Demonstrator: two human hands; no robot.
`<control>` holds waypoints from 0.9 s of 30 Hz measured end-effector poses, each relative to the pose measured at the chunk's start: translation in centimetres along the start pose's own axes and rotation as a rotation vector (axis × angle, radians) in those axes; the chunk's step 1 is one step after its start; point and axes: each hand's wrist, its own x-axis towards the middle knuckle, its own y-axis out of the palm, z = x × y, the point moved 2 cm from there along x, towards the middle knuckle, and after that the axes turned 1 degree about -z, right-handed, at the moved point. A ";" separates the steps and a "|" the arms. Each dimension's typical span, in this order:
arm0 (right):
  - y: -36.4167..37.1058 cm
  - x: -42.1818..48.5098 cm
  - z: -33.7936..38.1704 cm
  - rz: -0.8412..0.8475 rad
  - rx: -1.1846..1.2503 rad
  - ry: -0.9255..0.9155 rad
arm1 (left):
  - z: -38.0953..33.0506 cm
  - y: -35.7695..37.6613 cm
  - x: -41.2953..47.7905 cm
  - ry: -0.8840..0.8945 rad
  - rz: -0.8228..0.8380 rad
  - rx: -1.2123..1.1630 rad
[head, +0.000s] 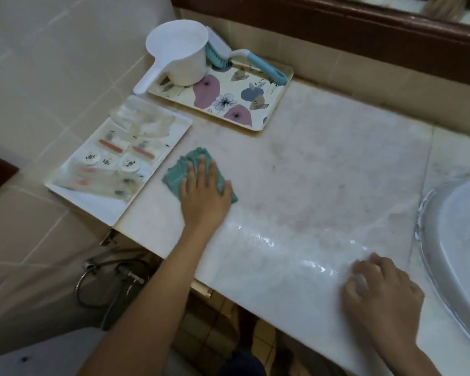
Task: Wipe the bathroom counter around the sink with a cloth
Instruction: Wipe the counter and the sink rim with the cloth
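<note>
Your left grip (205, 185) spread flat on the green cloth (174, 179), tray (98, 210) just left of it, your right grip (383, 291) loosely curled on the wet surface (310, 164), sink (461, 240) beside it

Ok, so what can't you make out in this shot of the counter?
Head view, the only one:
Sink: cut off by the right edge; no tap shows.
Right hand: blurred; whether its curled fingers hold anything is unclear.
Cloth: its middle is hidden under the left hand.
Packets on the white tray: print too small and blurred to read.
Mirror: cut off by the top edge.
</note>
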 end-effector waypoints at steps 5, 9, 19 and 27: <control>0.0 -0.2 0.0 0.040 -0.012 -0.010 | -8.2 2.9 -12.2 0.329 0.048 -0.062; -0.3 -0.4 0.9 0.078 0.015 -0.026 | -2.3 1.3 -14.3 0.476 0.100 -0.008; 0.4 -1.6 3.4 0.133 0.185 -0.005 | 5.2 -0.4 -9.2 -0.112 0.005 0.085; 0.1 -1.4 1.3 0.060 0.143 0.071 | 4.4 0.0 -8.2 0.393 0.104 0.114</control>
